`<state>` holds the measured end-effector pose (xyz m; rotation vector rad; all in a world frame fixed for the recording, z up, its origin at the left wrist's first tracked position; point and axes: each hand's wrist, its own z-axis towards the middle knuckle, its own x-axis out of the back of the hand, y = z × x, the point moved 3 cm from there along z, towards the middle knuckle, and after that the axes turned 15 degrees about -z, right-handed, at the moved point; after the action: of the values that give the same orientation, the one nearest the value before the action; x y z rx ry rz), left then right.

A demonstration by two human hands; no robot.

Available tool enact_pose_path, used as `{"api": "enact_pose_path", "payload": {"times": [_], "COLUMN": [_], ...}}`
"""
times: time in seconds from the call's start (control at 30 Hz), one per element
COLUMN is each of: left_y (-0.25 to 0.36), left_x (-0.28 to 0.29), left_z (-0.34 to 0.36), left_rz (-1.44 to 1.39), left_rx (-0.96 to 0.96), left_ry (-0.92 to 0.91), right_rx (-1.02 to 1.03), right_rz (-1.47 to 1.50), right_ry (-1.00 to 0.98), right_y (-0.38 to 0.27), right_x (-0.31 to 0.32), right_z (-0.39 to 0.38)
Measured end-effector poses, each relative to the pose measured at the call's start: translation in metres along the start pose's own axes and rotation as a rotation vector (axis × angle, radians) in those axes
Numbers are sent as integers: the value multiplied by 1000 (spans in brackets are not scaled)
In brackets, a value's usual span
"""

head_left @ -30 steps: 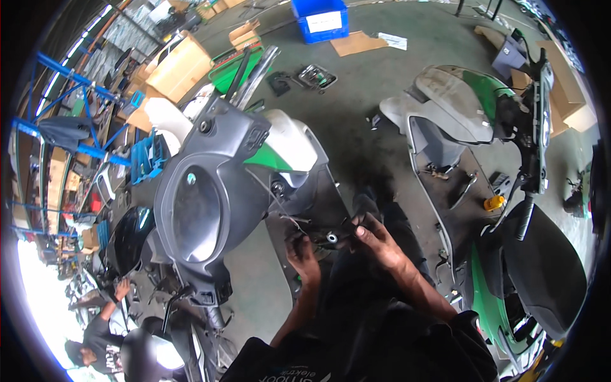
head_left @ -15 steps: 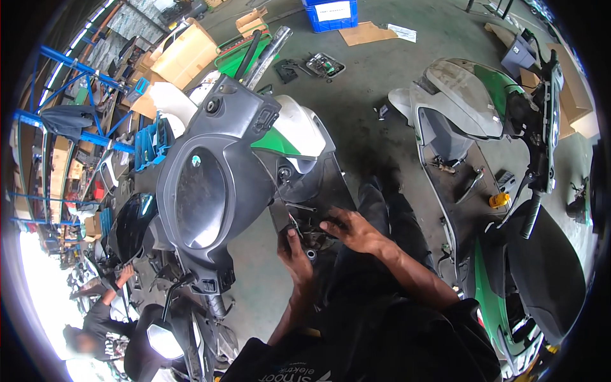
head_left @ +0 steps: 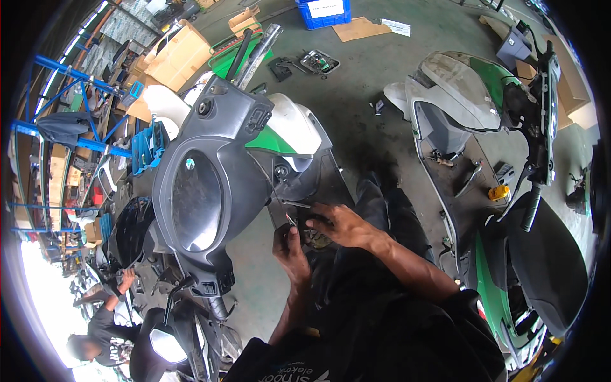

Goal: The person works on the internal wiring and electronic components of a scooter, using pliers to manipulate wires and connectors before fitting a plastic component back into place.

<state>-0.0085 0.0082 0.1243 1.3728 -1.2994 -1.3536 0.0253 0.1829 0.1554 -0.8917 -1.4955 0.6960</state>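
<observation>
I'm leaning over the grey scooter front panel (head_left: 210, 191), both hands working at its near right edge, just below the keyhole area. My left hand (head_left: 291, 251) is coming up from below, fingers closed together round a small dark part (head_left: 284, 223), thumb pressing on top. My right hand (head_left: 340, 224) is reaching in from the right, fingers pinched on a thin metal tool (head_left: 294, 204) whose tip is pointing left at the panel's edge. Can't tell exactly what the tip's touching, too small. Hands are nearly meeting, fingertips just beside each other.

Panel's tilting, w/ the white & green bodywork (head_left: 289, 130) behind it on the far side. Right of me a second scooter (head_left: 471, 127) is standing, seat off, a yellow item (head_left: 499, 191) lying on its footboard. Far off there's a blue crate (head_left: 324, 11) & cardboard boxes (head_left: 181, 54) on the floor. Near left, another person (head_left: 105, 331) is crouching by a dark scooter.
</observation>
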Motion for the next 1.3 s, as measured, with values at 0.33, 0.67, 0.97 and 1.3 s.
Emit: {"api": "enact_pose_path", "payload": {"times": [0.33, 0.67, 0.97, 1.3], "left_y": [1, 12, 8, 11], "left_x": [0, -14, -10, -8], "left_z": [1, -1, 0, -4], "left_rz": [-60, -216, -238, -458], "left_rx": [-58, 88, 178, 225], "left_ry": [-135, -25, -31, 42], "right_rx": [-10, -3, -12, 7], "right_rz": [43, 2, -27, 1], "right_ry": [10, -5, -33, -36], "right_y": [3, 2, -5, -5], "right_x": [4, 0, 4, 4], "right_z": [0, 1, 4, 6]}}
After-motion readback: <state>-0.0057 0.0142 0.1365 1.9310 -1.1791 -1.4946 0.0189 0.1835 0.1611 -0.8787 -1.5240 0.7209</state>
